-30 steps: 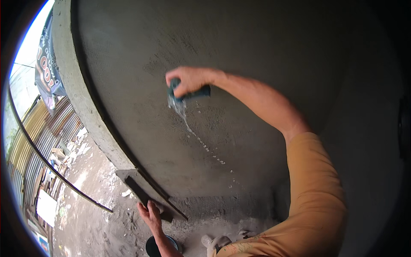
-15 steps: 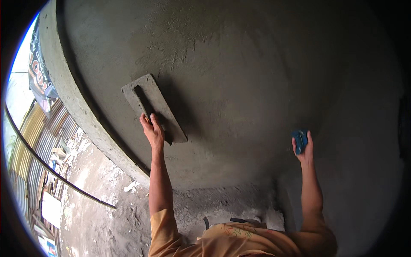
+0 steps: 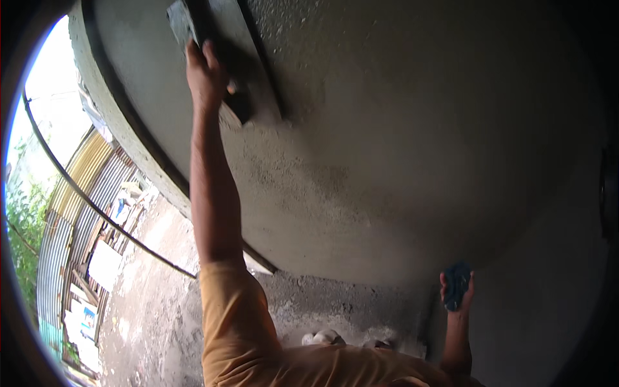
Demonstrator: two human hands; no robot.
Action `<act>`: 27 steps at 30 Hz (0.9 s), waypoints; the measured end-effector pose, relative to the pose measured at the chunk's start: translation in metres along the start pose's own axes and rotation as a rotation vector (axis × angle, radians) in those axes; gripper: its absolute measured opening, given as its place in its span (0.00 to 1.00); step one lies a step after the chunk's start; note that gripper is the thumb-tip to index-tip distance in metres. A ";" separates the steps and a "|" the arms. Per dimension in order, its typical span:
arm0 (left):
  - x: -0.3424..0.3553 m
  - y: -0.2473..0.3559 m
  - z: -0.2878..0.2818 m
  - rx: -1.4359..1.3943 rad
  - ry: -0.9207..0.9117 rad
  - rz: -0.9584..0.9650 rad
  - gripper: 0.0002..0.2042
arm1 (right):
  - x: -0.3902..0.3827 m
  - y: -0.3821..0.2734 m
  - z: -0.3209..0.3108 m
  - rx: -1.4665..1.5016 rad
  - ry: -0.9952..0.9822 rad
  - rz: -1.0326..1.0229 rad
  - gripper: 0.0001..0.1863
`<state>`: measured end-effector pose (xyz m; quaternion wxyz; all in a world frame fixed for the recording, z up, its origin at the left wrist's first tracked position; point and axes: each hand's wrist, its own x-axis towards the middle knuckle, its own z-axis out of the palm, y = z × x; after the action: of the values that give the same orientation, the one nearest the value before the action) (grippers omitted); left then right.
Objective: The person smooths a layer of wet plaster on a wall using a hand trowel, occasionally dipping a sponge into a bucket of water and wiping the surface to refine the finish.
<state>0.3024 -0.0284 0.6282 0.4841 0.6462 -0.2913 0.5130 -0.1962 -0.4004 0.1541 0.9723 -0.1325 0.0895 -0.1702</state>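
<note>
High on the grey plastered wall [image 3: 361, 148], at the upper left, my left hand [image 3: 205, 80] is closed round the handle of a plastering float [image 3: 259, 84]. The float's long flat board slants against the wet surface, and its top end runs out of the picture. Low at the right, my right hand [image 3: 467, 298] grips a palm-sized dark blue block [image 3: 456, 285] with rounded edges. Its exact kind is unclear. Thumb and fingers press it from both sides, apart from the float.
A pale wall edge [image 3: 122, 109] curves down the left. Beyond it lie rubble-strewn ground [image 3: 151, 258], corrugated metal sheets [image 3: 68, 216] and stacked boards [image 3: 103, 264]. A thin dark pole [image 3: 109, 219] slants across there. My feet [image 3: 322, 337] show near the wall's base.
My left hand has moved the float up the wall and slightly left. My right hand, still holding the blue block, appears lower in the picture. The whole view has shifted too.
</note>
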 end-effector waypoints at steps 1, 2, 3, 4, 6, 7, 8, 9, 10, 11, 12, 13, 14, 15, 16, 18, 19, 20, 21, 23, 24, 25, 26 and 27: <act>0.032 -0.019 -0.010 -0.108 -0.073 0.067 0.19 | 0.021 0.003 0.022 -0.001 -0.004 0.004 0.33; 0.046 -0.043 -0.023 -0.009 -0.042 0.067 0.17 | 0.031 0.006 0.026 0.005 0.013 0.020 0.33; 0.027 -0.033 -0.024 0.008 -0.011 -0.069 0.14 | 0.037 0.007 0.025 -0.039 -0.075 0.003 0.33; 0.023 -0.066 -0.050 0.011 0.006 -0.173 0.14 | 0.054 0.013 0.027 -0.078 -0.207 0.017 0.34; -0.025 -0.129 -0.081 -0.002 0.045 -0.329 0.17 | 0.051 0.034 0.012 -0.041 -0.206 0.061 0.34; -0.071 -0.147 -0.085 -0.162 0.046 -0.422 0.22 | 0.047 0.052 0.006 0.000 -0.201 0.082 0.34; -0.125 -0.147 -0.075 -0.127 0.078 -0.501 0.23 | 0.040 0.072 0.022 -0.012 -0.249 0.116 0.34; -0.173 -0.148 -0.066 -0.097 0.082 -0.418 0.22 | 0.037 0.089 0.013 -0.003 -0.266 0.125 0.34; -0.211 -0.099 -0.032 -0.248 0.016 -0.550 0.24 | 0.029 0.099 -0.003 0.038 -0.113 0.157 0.35; -0.236 -0.120 -0.029 0.066 0.020 -0.392 0.27 | 0.033 0.114 -0.009 0.082 -0.008 0.263 0.35; -0.244 -0.034 0.021 -0.153 -0.056 -0.472 0.29 | 0.021 0.109 -0.021 0.073 0.013 0.243 0.35; -0.237 0.006 0.047 -0.152 -0.047 -0.302 0.28 | 0.019 0.111 -0.024 0.073 -0.013 0.240 0.35; -0.213 0.049 0.054 -0.177 -0.077 -0.260 0.29 | 0.020 0.112 -0.022 0.067 -0.051 0.228 0.35; -0.186 0.065 0.069 -0.386 -0.012 -0.167 0.29 | 0.030 0.112 -0.023 0.058 -0.060 0.239 0.35; -0.148 0.080 0.075 -0.380 0.031 -0.145 0.30 | 0.037 0.108 -0.028 -0.013 -0.129 0.244 0.34; -0.058 0.075 0.071 -0.366 0.138 -0.026 0.29 | 0.044 0.111 -0.018 -0.070 -0.187 0.239 0.34; -0.011 0.069 0.062 -0.242 0.224 0.204 0.28 | 0.050 0.110 -0.006 -0.058 -0.200 0.201 0.34; 0.010 0.092 0.048 -0.442 0.060 -0.101 0.26 | 0.046 0.104 0.004 -0.045 -0.189 0.143 0.35; 0.045 0.074 0.028 -0.391 0.011 0.100 0.24 | 0.044 0.103 0.017 -0.034 -0.175 0.130 0.35; 0.052 0.037 0.002 -0.444 0.105 -0.161 0.20 | 0.035 0.103 0.034 0.052 -0.116 0.036 0.37; 0.056 -0.005 -0.017 -0.464 0.127 -0.258 0.21 | 0.026 0.100 0.027 0.060 -0.108 0.036 0.37; 0.038 -0.044 -0.033 -0.456 0.123 -0.272 0.21 | 0.014 0.096 0.015 0.082 -0.111 0.060 0.38; 0.001 -0.081 -0.046 -0.410 0.121 -0.299 0.23 | 0.003 0.092 0.005 0.104 -0.117 0.079 0.39; -0.041 -0.132 -0.068 -0.325 0.074 -0.252 0.21 | -0.006 0.092 -0.003 0.122 -0.127 0.079 0.39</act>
<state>0.3791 0.0775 0.5464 0.6526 0.5715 -0.2692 0.4183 -0.1742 -0.3156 0.1250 0.9883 -0.0799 0.0222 -0.1283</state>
